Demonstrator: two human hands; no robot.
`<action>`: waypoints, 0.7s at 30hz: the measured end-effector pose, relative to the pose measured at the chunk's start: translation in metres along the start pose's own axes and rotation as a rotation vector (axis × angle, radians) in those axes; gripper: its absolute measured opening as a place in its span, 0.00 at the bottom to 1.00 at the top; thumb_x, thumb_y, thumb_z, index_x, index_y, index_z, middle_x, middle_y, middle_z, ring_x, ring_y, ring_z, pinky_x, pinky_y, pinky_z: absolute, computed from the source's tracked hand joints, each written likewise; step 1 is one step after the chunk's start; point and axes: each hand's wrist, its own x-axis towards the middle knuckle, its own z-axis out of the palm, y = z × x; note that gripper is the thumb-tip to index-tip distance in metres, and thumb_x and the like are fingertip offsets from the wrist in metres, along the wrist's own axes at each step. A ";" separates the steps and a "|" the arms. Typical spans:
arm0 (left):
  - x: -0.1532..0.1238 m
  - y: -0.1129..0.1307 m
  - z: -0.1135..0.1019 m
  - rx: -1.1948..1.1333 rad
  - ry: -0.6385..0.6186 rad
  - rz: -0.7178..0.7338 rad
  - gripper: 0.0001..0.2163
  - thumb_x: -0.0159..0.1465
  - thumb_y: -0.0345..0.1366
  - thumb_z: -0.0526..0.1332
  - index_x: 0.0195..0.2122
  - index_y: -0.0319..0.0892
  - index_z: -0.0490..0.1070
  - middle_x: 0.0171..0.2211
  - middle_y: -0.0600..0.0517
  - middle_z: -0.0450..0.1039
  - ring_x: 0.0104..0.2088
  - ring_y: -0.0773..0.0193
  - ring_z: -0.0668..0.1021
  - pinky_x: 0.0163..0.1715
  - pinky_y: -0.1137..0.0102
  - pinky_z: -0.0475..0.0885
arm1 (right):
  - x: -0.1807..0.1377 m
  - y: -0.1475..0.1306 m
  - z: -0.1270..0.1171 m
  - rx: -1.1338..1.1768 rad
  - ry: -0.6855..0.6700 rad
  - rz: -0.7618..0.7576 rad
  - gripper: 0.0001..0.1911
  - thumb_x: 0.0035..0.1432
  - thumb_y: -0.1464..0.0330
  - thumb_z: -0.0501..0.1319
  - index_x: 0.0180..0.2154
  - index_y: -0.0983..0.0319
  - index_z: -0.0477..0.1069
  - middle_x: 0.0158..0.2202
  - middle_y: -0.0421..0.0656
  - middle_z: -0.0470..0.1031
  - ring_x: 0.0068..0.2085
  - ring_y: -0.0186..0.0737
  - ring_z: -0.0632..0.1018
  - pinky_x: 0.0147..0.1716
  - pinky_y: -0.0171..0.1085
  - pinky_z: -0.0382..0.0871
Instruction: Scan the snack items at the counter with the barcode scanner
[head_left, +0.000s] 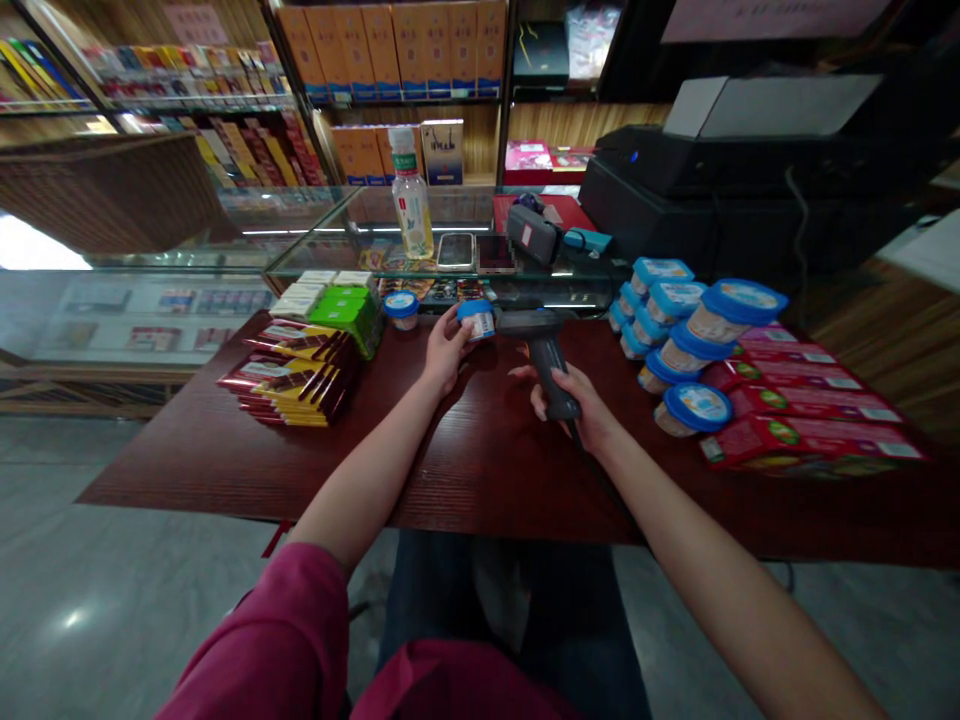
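Observation:
My left hand (448, 350) is closed on a small tub with a blue lid (477, 320), tilted so that its labelled side shows. A black barcode scanner (551, 362) is gripped by the handle in my right hand (574, 400); its head points left at the tub, close to it. Another blue-lidded tub (401, 311) stands upright beyond my left hand. On the right, several similar tubs (697, 345) are stacked, with one tub (691, 409) standing in front of them.
Left on the dark wooden table (465, 470) lie stacked red-and-yellow packets (292, 375) and green boxes (349, 318). Red boxes (817, 435) sit at the right, near small blue-lidded containers (652, 305). Behind, a glass counter (337, 235) holds a bottle (411, 205), phones and a dark case (534, 235).

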 end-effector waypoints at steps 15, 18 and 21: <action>0.005 -0.007 0.000 0.085 -0.058 0.044 0.25 0.63 0.37 0.73 0.61 0.47 0.72 0.58 0.44 0.78 0.59 0.52 0.80 0.56 0.55 0.80 | 0.002 0.003 -0.001 -0.063 0.017 -0.029 0.27 0.61 0.53 0.69 0.56 0.60 0.75 0.50 0.52 0.85 0.22 0.33 0.75 0.19 0.35 0.67; 0.005 -0.006 0.000 0.079 -0.057 0.026 0.26 0.62 0.39 0.74 0.60 0.47 0.72 0.58 0.44 0.78 0.56 0.53 0.82 0.54 0.57 0.81 | 0.000 0.002 -0.002 -0.065 0.037 -0.031 0.28 0.60 0.52 0.70 0.55 0.60 0.75 0.51 0.52 0.84 0.23 0.34 0.75 0.20 0.36 0.68; 0.002 -0.003 0.000 0.110 -0.052 0.034 0.26 0.60 0.40 0.75 0.58 0.47 0.72 0.56 0.45 0.79 0.52 0.55 0.84 0.52 0.59 0.82 | -0.008 -0.004 -0.002 -0.066 0.051 -0.061 0.27 0.60 0.53 0.70 0.55 0.60 0.74 0.50 0.52 0.85 0.23 0.34 0.75 0.21 0.35 0.69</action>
